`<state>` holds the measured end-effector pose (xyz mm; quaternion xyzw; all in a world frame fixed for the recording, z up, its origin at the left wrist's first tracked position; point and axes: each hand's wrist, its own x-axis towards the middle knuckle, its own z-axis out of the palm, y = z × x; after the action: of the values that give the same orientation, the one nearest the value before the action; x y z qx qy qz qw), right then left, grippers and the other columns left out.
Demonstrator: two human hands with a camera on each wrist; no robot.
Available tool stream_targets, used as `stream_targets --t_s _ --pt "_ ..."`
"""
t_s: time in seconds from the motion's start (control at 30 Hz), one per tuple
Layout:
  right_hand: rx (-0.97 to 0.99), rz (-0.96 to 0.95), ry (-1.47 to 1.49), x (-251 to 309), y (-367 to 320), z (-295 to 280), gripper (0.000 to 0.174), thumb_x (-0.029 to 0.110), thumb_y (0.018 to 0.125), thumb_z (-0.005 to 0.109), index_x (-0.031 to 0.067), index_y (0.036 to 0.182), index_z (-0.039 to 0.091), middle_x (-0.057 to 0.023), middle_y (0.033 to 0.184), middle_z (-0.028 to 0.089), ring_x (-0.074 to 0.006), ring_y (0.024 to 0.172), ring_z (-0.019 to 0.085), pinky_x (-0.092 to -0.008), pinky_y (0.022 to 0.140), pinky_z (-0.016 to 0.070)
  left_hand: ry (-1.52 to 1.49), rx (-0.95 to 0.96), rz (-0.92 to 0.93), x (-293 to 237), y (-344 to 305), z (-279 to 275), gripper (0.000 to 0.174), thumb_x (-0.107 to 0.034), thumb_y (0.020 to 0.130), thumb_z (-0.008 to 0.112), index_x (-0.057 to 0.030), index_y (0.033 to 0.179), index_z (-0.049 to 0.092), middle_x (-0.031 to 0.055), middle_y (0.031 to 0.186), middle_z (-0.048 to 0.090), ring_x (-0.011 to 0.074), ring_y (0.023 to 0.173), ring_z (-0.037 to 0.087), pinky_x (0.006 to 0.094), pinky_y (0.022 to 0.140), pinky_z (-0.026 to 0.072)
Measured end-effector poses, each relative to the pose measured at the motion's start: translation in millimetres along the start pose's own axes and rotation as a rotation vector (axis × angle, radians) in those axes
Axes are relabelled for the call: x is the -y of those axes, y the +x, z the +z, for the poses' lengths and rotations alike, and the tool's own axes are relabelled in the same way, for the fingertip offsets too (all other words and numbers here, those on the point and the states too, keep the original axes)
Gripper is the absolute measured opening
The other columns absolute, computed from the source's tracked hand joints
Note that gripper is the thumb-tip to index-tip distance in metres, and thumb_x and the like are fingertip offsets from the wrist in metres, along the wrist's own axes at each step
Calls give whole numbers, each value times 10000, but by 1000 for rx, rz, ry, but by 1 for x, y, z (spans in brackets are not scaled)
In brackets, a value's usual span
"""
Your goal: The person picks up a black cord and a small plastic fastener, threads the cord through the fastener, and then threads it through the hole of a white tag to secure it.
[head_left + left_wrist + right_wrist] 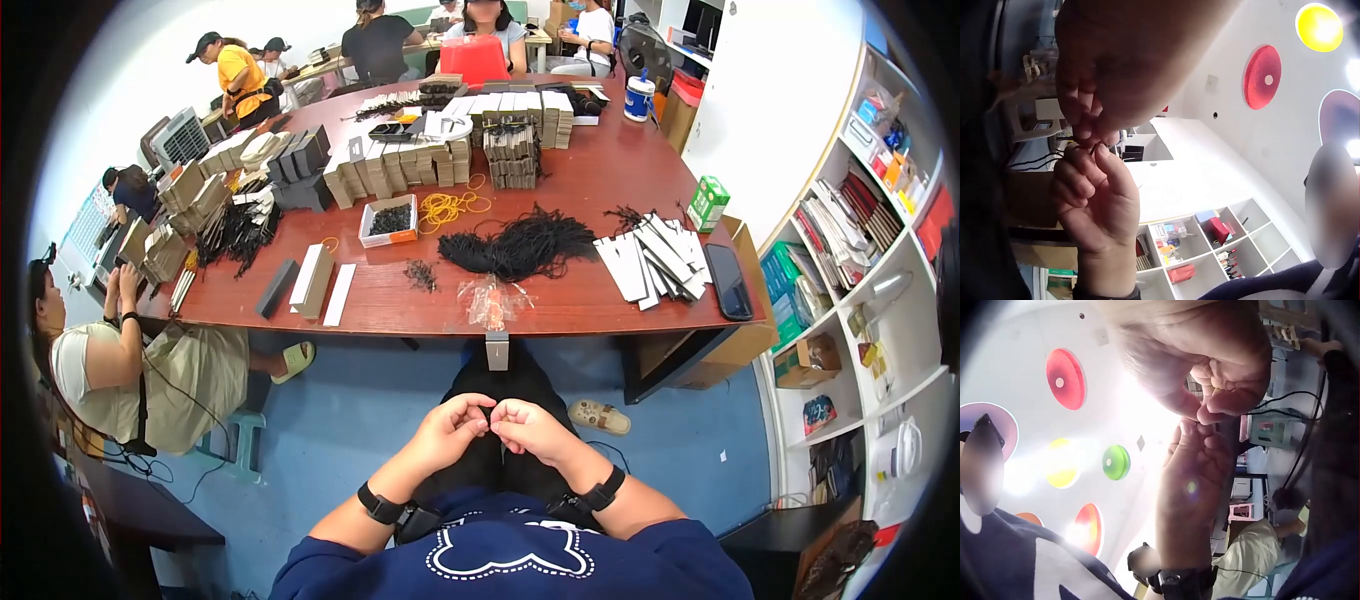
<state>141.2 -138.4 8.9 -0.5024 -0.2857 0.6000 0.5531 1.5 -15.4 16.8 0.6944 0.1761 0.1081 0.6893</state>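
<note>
Red-brown table point(640, 150); shelves point(845, 292) right. White box point(386, 241) holds black bits point(392, 218). Left grip point(450, 430), right grip point(536, 431) pinch tiny dark piece point(487, 411).

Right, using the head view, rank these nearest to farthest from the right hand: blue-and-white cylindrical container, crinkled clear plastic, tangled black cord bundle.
1. Clear plastic, near edge of the table
2. Cord bundle, just beyond it
3. Cylindrical container, far right

The small piece point(1094, 149) between the hands point(450, 430) looks dark. The tabletop point(620, 160) beyond is red-brown, the shirt point(640, 555) behind navy with white outlines.
</note>
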Motion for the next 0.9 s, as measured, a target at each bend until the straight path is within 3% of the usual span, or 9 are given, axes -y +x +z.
stream_targets --t_s 0.1,0.2,0.27,0.37,0.47,0.73,0.8,0.9 --pt "9 -29 59 -6 4 -2 44 117 866 560 76 856 549 56 665 484 -24 566 430 -177 485 333 13 13 -3 -2 -1 1 259 18 888 490 -17 1144 514 -12 813 536 79 750 513 226 711 453" --pt "-36 -72 -33 -10 7 -1 20 89 861 562 73 851 555 62 699 493 -16 620 435 -178 539 358 130 -5 36 -4 -3 0 252 18 880 494 -25 1127 517 -10 809 534 81 745 510 236 703 455" --pt "-83 -186 -125 -4 8 3 23 70 856 568 71 839 552 63 729 497 -21 674 446 -185 602 387 211 -51 205 -7 3 -4 241 14 870 505 -32 1106 519 -11 797 525 82 733 505 240 694 455" --pt "-136 -385 -198 9 16 7 39 63 860 577 66 846 540 60 746 494 -28 697 445 -199 621 402 -58 -102 204 -17 17 -9 247 6 875 511 -40 1117 506 15 833 543 96 756 522 243 701 461" --pt "-160 -289 13 21 11 10 34 24 869 554 51 889 548 49 763 518 -8 670 460 -167 586 378 -224 -113 118 -24 13 -10 280 -16 896 501 -38 1175 479 36 925 573 99 833 542 241 749 463" --pt "-154 -369 53 14 11 5 57 28 875 552 44 928 538 47 774 525 1 662 459 -154 581 369 -7 -141 102 -26 5 -2 219 -26 885 534 -21 1103 552 49 922 600 103 850 567 240 764 468" --pt "-160 -351 39 14 12 5 43 32 879 549 43 918 536 51 773 521 1 659 453 -153 574 360 272 -212 191 -29 7 -1 181 -37 869 560 -5 1046 585 59 895 620 109 795 582 252 728 483" --pt "-220 -393 -117 12 12 7 24 38 884 540 60 892 536 62 758 493 2 665 433 -158 577 358 420 -227 309 -30 10 -1 105 -73 842 585 3 907 618 74 825 633 149 757 593 272 691 479"
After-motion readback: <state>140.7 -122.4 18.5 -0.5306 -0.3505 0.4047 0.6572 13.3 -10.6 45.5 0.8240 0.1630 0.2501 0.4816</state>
